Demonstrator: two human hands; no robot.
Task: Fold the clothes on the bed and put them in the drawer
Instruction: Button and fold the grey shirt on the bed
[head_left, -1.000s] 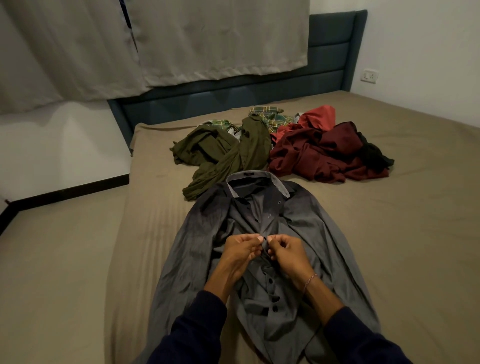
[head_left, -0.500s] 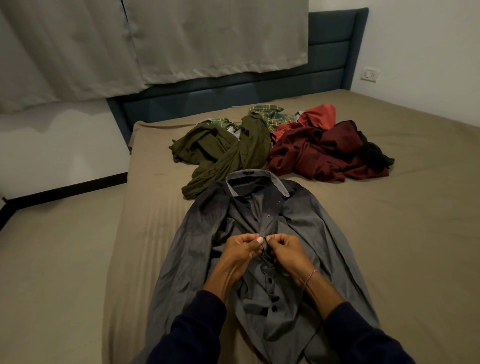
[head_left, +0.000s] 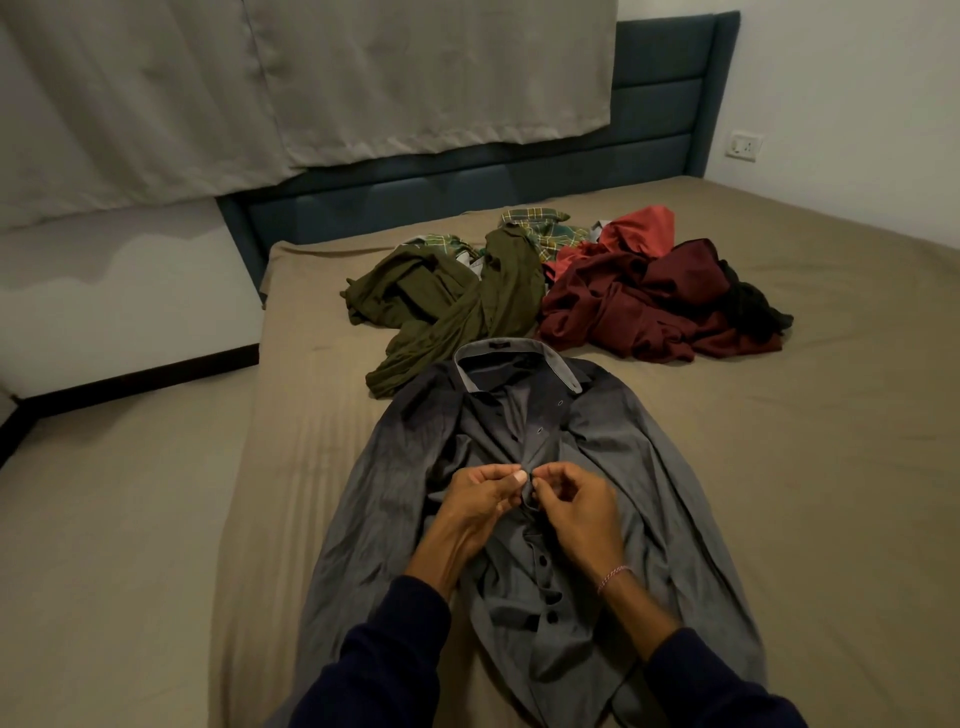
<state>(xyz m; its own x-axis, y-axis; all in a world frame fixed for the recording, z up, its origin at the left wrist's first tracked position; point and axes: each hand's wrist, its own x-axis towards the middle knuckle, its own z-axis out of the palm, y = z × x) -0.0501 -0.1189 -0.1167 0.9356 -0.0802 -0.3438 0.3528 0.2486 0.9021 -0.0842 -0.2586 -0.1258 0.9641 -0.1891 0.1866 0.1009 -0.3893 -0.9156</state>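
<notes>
— So, where is the grey shirt (head_left: 613, 467)?

— Flat on the bed (head_left: 805, 467), front up, collar away from the person. Both hands meet at its button strip, about halfway down the front.

— How do they hold it?

— The left hand (head_left: 475, 506) has its fingers curled, thumb and forefinger pinching the cloth edge. The right hand (head_left: 574, 506) pinches the facing edge, its other fingers loosely bent; a thin bracelet sits on that wrist. The fingertips nearly touch. Whether a button is between them, I cannot tell.

— And around the pinch?

— Just beyond it the shirt lies open up to the collar, with two buttonholes showing. On the near side of the grip, dark buttons run down toward the hem. The sleeves spread out to either side.

— Further out?

— Past the collar lies a heap: an olive garment (head_left: 447, 306) touching the shirt's left shoulder, a dark red garment (head_left: 623, 306) to the right of it, plaid cloth (head_left: 540, 228) and an orange-red piece (head_left: 644, 226) behind. Then the blue headboard (head_left: 649, 114) and a grey curtain (head_left: 363, 78).
</notes>
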